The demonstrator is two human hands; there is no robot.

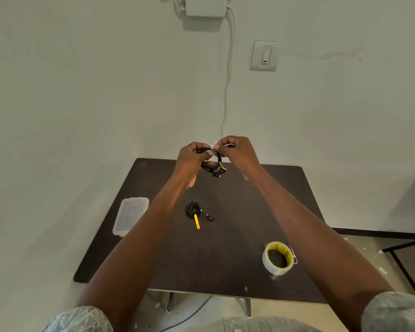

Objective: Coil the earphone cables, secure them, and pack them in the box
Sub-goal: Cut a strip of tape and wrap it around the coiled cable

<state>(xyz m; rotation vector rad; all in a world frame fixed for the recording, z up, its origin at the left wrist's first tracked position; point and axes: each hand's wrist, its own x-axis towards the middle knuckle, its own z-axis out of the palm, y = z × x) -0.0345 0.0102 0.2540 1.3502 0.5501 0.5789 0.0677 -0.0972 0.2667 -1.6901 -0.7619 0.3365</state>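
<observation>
Above the far part of the dark table (237, 212), my left hand (189, 159) grips a coiled black earphone cable (213, 167) with yellow parts hanging below. At the top of that coil my right hand (237, 152) pinches a small white piece of tape (213, 146). A second coiled black earphone (193, 209) lies on the table's middle, with a yellow strap (197, 223) sticking out and an earbud (209, 217) beside it. The clear plastic box (130, 215) stands at the table's left edge, partly behind my left forearm.
A roll of clear tape (277, 257) with a yellow core lies near the table's right front. A white wall with a switch (264, 55) and a hanging cable (228, 80) rises behind. A dark frame (403, 248) stands on the floor at right.
</observation>
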